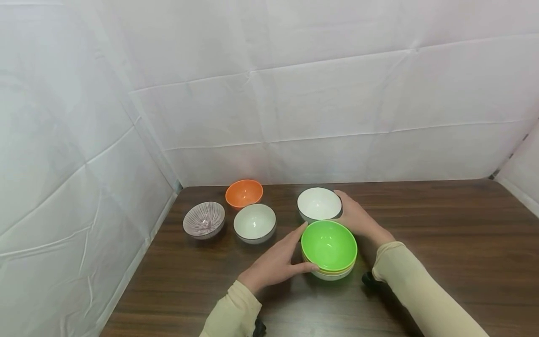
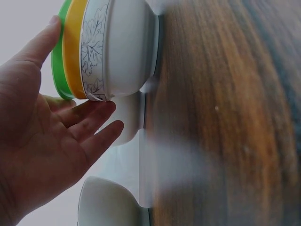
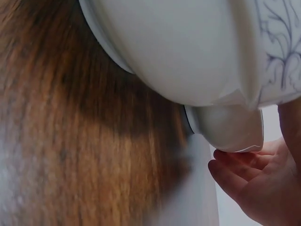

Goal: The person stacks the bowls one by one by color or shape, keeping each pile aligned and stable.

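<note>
My left hand (image 1: 280,260) cups the left side of a stack of bowls, its thumb at the near rim and its fingers along the far-left side. A bright green bowl (image 1: 329,245) tops the stack. Below it are a yellow bowl (image 2: 75,44) and a white bowl with a dark leaf pattern (image 2: 96,52). Just behind the stack, my right hand (image 1: 358,217) holds a white bowl (image 1: 318,202) by its right side. In the right wrist view, its fingertips (image 3: 223,167) meet that bowl's side; the thumb is hidden there.
To the left are an orange bowl (image 1: 244,193), a pale bowl with a dark rim (image 1: 254,223) and a purple-striped bowl (image 1: 204,220). They stand on a dark wooden table (image 1: 446,243). White cloth (image 1: 328,103) hangs behind and at the sides.
</note>
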Demonstrator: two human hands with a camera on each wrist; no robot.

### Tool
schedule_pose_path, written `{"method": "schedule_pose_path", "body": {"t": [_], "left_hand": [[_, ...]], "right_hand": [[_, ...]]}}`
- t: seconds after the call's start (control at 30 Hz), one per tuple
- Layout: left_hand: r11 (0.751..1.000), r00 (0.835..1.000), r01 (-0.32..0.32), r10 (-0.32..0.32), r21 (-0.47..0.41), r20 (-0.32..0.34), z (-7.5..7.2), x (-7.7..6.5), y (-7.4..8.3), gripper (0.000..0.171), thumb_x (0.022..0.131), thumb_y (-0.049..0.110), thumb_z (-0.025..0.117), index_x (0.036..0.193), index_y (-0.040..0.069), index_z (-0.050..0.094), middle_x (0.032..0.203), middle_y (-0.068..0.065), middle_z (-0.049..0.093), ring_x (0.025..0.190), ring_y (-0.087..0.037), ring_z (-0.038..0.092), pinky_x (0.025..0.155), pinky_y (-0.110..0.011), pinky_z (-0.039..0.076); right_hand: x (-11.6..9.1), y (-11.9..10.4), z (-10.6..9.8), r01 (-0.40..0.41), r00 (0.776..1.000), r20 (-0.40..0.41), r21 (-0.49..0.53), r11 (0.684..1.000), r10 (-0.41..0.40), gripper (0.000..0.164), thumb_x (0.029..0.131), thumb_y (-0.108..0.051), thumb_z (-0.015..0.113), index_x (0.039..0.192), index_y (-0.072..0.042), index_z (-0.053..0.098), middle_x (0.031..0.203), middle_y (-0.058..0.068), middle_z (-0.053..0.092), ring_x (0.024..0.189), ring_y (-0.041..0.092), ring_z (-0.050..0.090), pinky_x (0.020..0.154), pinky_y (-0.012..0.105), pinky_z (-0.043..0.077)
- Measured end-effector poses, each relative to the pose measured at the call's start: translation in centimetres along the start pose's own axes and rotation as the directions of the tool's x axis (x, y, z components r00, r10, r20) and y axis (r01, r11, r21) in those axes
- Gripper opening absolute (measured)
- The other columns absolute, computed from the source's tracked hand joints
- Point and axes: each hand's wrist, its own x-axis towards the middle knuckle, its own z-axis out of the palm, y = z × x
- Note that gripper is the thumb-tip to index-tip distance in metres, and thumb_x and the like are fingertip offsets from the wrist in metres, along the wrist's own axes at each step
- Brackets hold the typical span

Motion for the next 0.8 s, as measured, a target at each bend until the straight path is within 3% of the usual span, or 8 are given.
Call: {"method": "schedule_pose_path", "body": {"t": [0.23, 0.47, 0.6, 0.8], "left_hand": [[1.000, 1.000, -0.006, 0.006, -0.002, -0.005, -0.1, -0.1, 0.2, 0.096, 0.083, 0.053, 0.065, 0.154, 0.014, 0.014, 0.156, -0.006, 0.030, 0.138, -0.018, 0.031, 0.110, -0.048, 0.039], [1.000, 1.000, 0.013, -0.013, 0.008, -0.001, -0.1, -0.2, 0.2, 0.096, 0.083, 0.055, 0.064, 0.153, 0.011, 0.016, 0.156, -0.007, 0.030, 0.139, -0.019, 0.031, 0.110, -0.048, 0.039], [1.000, 1.000, 0.025, -0.025, 0.007, 0.007, -0.1, -0.2, 0.2, 0.096, 0.083, 0.056, 0.064, 0.153, 0.012, 0.016, 0.156, -0.007, 0.030, 0.139, -0.019, 0.031, 0.110, -0.048, 0.039], [0.999, 0.999, 0.043, -0.043, 0.006, 0.013, -0.1, -0.2, 0.2, 0.096, 0.082, 0.057, 0.064, 0.154, 0.015, 0.016, 0.156, -0.006, 0.029, 0.139, -0.018, 0.030, 0.110, -0.047, 0.038]], "right_hand": [[-0.4, 0.8, -0.3, 0.011, 1.000, -0.012, -0.012, 1.000, -0.012, 0.104, 0.071, -0.041, 0.081, 0.143, 0.010, 0.025, 0.136, 0.033, 0.042, 0.120, 0.045, 0.046, 0.098, 0.065, 0.042], [-0.9, 1.2, -0.8, -0.014, 1.000, 0.027, -0.044, 0.999, 0.015, 0.112, 0.074, -0.041, 0.078, 0.147, 0.011, 0.011, 0.142, 0.038, 0.026, 0.127, 0.049, 0.033, 0.102, 0.070, 0.034], [-1.0, 1.2, -1.0, 0.003, 1.000, 0.027, -0.051, 0.999, -0.001, 0.107, 0.073, -0.039, 0.078, 0.146, 0.010, 0.018, 0.136, 0.035, 0.032, 0.122, 0.045, 0.036, 0.099, 0.070, 0.038], [-1.1, 1.2, -1.1, -0.007, 1.000, 0.016, 0.029, 1.000, 0.006, 0.105, 0.072, -0.036, 0.081, 0.144, 0.010, 0.019, 0.138, 0.034, 0.034, 0.121, 0.045, 0.042, 0.100, 0.066, 0.040]]}}
